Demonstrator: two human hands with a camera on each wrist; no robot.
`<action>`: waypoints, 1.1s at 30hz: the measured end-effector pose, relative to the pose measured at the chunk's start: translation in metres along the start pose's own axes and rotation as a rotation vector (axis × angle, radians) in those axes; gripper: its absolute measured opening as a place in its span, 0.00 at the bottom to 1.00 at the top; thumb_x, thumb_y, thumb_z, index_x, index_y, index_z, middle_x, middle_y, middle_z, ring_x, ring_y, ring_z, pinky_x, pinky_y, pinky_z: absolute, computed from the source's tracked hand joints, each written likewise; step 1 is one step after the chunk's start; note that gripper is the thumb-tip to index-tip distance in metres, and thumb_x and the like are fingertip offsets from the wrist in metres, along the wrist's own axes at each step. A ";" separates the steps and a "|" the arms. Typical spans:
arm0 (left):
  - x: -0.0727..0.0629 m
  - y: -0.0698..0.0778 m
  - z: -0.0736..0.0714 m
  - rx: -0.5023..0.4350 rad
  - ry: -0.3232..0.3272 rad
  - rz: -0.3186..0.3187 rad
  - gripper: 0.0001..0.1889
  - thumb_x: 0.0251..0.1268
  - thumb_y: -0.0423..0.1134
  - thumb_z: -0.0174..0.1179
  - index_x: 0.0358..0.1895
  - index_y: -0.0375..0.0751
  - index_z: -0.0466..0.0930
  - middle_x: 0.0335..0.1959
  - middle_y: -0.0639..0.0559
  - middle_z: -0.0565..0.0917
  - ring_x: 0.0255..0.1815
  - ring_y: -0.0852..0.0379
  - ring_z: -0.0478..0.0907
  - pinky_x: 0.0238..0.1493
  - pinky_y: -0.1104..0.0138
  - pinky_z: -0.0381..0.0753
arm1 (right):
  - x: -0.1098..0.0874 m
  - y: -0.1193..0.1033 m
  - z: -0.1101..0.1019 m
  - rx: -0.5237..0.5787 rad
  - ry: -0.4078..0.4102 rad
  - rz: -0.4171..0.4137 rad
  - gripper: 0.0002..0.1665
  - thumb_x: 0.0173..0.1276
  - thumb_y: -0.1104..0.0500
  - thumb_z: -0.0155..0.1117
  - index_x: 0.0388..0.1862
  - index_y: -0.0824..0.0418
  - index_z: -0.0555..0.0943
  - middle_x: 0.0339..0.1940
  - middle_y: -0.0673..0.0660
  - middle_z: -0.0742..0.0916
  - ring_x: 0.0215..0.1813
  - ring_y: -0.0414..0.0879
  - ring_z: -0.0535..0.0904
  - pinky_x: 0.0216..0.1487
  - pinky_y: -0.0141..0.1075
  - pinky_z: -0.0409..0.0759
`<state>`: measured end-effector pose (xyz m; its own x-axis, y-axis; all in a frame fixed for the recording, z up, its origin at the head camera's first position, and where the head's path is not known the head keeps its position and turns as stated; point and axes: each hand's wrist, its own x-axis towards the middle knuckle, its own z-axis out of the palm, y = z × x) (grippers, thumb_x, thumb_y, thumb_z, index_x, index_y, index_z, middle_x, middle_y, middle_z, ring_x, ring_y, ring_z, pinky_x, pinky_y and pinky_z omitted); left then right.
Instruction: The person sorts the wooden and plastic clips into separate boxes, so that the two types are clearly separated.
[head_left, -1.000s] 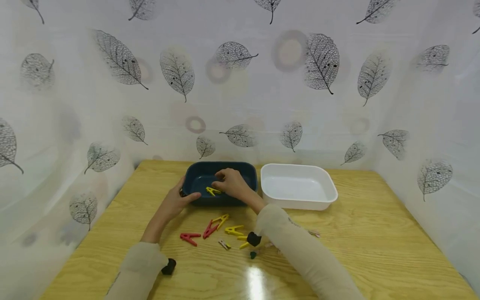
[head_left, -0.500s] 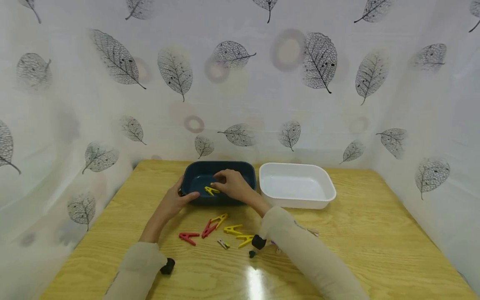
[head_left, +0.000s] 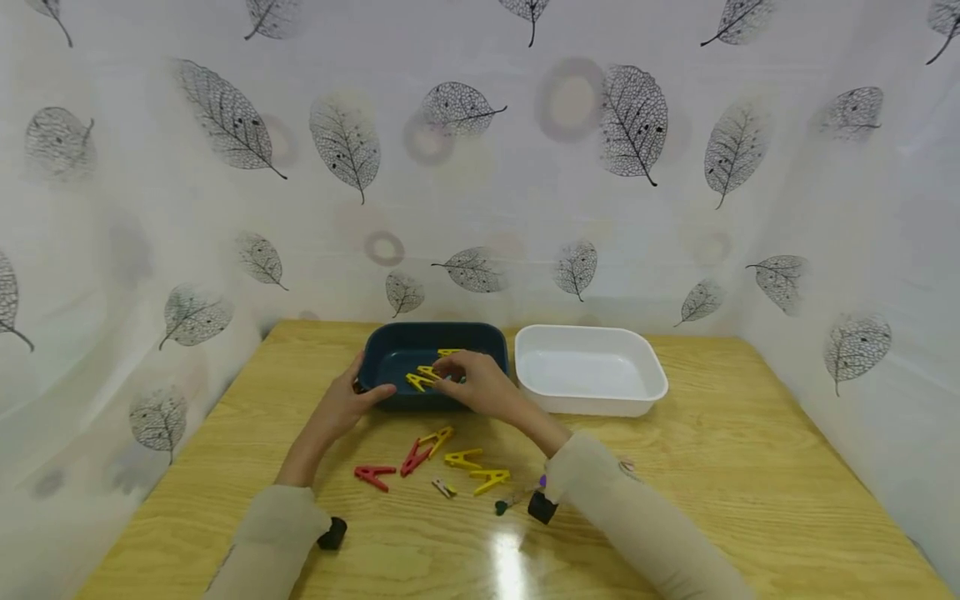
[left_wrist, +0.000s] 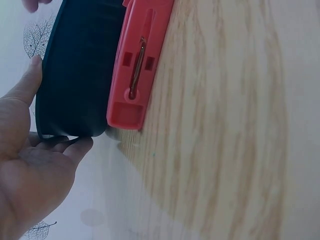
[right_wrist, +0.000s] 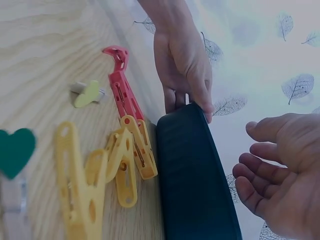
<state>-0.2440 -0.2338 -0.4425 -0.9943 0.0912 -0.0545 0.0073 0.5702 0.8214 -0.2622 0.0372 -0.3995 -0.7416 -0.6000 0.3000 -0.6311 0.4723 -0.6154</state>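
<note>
So there are at least three yellow A-shaped plastic clips (head_left: 422,381) inside the dark teal rectangular plastic tub (head_left: 420,402), the nearest around its 7 o'clock. Guessing they're light, stiff, slightly slick, not fragile; I'd pinch one around the middle, since squeezing the arm ends probably just works the spring. Left hand (head_left: 347,408) grips the tub's 8 o'clock end; right hand (head_left: 476,383) is over 4 o'clock, fingers loosely bent. Right wrist view shows nothing between thumb and fingers; can't tell if it touches a clip. Left wrist view shows the thin metal spring (left_wrist: 139,65) in a red plastic clip (left_wrist: 131,40), too small from the head. Only the head view shows inside the tub, plus the white rectangular tray (head_left: 592,405) at 3 o'clock.
</note>
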 end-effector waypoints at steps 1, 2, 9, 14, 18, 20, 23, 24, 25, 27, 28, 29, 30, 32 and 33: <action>0.000 0.000 0.000 0.002 -0.001 -0.002 0.55 0.73 0.60 0.62 0.84 0.36 0.35 0.83 0.30 0.44 0.82 0.31 0.45 0.78 0.40 0.52 | -0.003 0.000 -0.001 0.005 0.000 -0.005 0.19 0.74 0.58 0.68 0.58 0.67 0.85 0.50 0.60 0.89 0.46 0.49 0.85 0.49 0.41 0.84; 0.000 0.000 0.000 0.002 0.000 -0.003 0.55 0.73 0.59 0.62 0.84 0.36 0.35 0.83 0.30 0.44 0.82 0.31 0.45 0.78 0.40 0.52 | -0.006 0.000 -0.002 0.007 -0.003 -0.009 0.18 0.74 0.58 0.69 0.58 0.66 0.85 0.50 0.60 0.89 0.45 0.49 0.84 0.48 0.39 0.84; 0.000 0.000 0.000 0.020 -0.004 -0.002 0.55 0.73 0.60 0.62 0.84 0.35 0.34 0.83 0.30 0.44 0.82 0.30 0.44 0.77 0.39 0.52 | -0.030 0.004 -0.011 0.057 -0.046 0.001 0.19 0.75 0.57 0.68 0.59 0.64 0.84 0.50 0.60 0.88 0.43 0.45 0.83 0.43 0.33 0.82; 0.001 0.001 0.000 0.025 -0.002 -0.010 0.52 0.76 0.54 0.61 0.84 0.35 0.34 0.83 0.30 0.43 0.82 0.30 0.43 0.77 0.38 0.50 | -0.049 0.004 -0.016 0.073 -0.092 0.019 0.19 0.75 0.56 0.69 0.60 0.64 0.84 0.51 0.61 0.88 0.44 0.43 0.83 0.47 0.34 0.82; 0.000 0.002 0.001 0.021 0.000 -0.014 0.52 0.75 0.53 0.62 0.84 0.35 0.35 0.83 0.30 0.43 0.82 0.31 0.42 0.78 0.38 0.49 | -0.066 0.007 -0.019 0.078 -0.103 0.001 0.18 0.74 0.57 0.69 0.58 0.64 0.84 0.50 0.61 0.88 0.44 0.41 0.82 0.44 0.33 0.82; -0.001 0.003 0.001 0.014 -0.001 -0.015 0.52 0.75 0.53 0.62 0.84 0.35 0.35 0.83 0.31 0.43 0.82 0.31 0.42 0.78 0.39 0.49 | -0.073 0.009 -0.020 0.089 -0.104 -0.013 0.18 0.74 0.58 0.69 0.58 0.66 0.84 0.50 0.62 0.88 0.43 0.42 0.82 0.43 0.33 0.82; -0.001 0.004 0.001 0.010 -0.003 -0.020 0.52 0.76 0.54 0.62 0.84 0.35 0.34 0.83 0.31 0.43 0.82 0.31 0.42 0.78 0.39 0.49 | -0.084 0.010 -0.021 0.106 -0.109 -0.009 0.19 0.74 0.59 0.69 0.57 0.68 0.84 0.50 0.63 0.88 0.44 0.42 0.82 0.43 0.33 0.83; -0.002 0.004 0.001 0.010 -0.003 -0.021 0.52 0.76 0.54 0.62 0.84 0.36 0.34 0.83 0.31 0.43 0.82 0.31 0.42 0.78 0.39 0.49 | -0.087 0.010 -0.022 0.108 -0.109 -0.007 0.19 0.74 0.59 0.69 0.57 0.69 0.84 0.50 0.63 0.88 0.43 0.43 0.82 0.43 0.33 0.83; -0.002 0.004 0.001 0.009 -0.004 -0.020 0.52 0.76 0.54 0.62 0.84 0.36 0.34 0.83 0.31 0.43 0.82 0.31 0.43 0.77 0.39 0.50 | -0.089 0.011 -0.022 0.107 -0.107 -0.004 0.19 0.73 0.59 0.69 0.57 0.70 0.84 0.49 0.64 0.88 0.43 0.43 0.82 0.43 0.33 0.83; -0.003 0.004 0.001 0.012 -0.008 -0.019 0.52 0.76 0.54 0.61 0.84 0.36 0.34 0.83 0.30 0.42 0.82 0.30 0.43 0.77 0.38 0.50 | -0.094 0.012 -0.023 0.108 -0.101 0.003 0.19 0.73 0.60 0.70 0.56 0.70 0.84 0.48 0.64 0.88 0.43 0.43 0.82 0.42 0.33 0.83; -0.003 0.004 0.001 0.012 -0.008 -0.017 0.52 0.76 0.54 0.61 0.84 0.36 0.34 0.83 0.30 0.42 0.82 0.30 0.43 0.77 0.38 0.51 | -0.097 0.012 -0.023 0.106 -0.097 0.001 0.18 0.72 0.61 0.70 0.56 0.70 0.84 0.47 0.64 0.88 0.42 0.43 0.83 0.42 0.33 0.84; -0.003 0.004 0.001 0.013 -0.008 -0.015 0.52 0.76 0.54 0.61 0.84 0.36 0.34 0.83 0.30 0.42 0.82 0.30 0.43 0.77 0.38 0.51 | -0.098 0.013 -0.023 0.104 -0.094 -0.004 0.18 0.72 0.61 0.70 0.56 0.71 0.85 0.47 0.64 0.88 0.42 0.43 0.83 0.42 0.34 0.84; -0.003 0.004 0.001 0.013 -0.008 -0.015 0.52 0.76 0.54 0.61 0.84 0.36 0.34 0.83 0.30 0.42 0.82 0.30 0.43 0.77 0.38 0.51 | -0.100 0.014 -0.023 0.101 -0.090 -0.011 0.17 0.72 0.62 0.71 0.55 0.71 0.85 0.47 0.64 0.88 0.42 0.44 0.83 0.41 0.34 0.84; -0.003 0.004 0.001 0.013 -0.008 -0.014 0.52 0.76 0.53 0.61 0.84 0.36 0.34 0.83 0.30 0.42 0.82 0.30 0.42 0.77 0.38 0.50 | -0.103 0.015 -0.022 0.090 -0.085 -0.021 0.17 0.71 0.63 0.71 0.55 0.70 0.85 0.47 0.64 0.89 0.42 0.43 0.83 0.41 0.34 0.84; -0.003 0.005 0.001 0.013 -0.006 -0.015 0.52 0.76 0.54 0.62 0.84 0.36 0.34 0.83 0.31 0.42 0.82 0.30 0.42 0.77 0.38 0.49 | -0.105 0.016 -0.022 0.082 -0.084 -0.022 0.16 0.71 0.63 0.71 0.55 0.70 0.85 0.47 0.64 0.89 0.42 0.43 0.83 0.41 0.34 0.84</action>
<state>-0.2412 -0.2307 -0.4392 -0.9937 0.0878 -0.0703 -0.0061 0.5821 0.8131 -0.1997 0.1224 -0.4248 -0.7040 -0.6631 0.2544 -0.6238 0.4060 -0.6679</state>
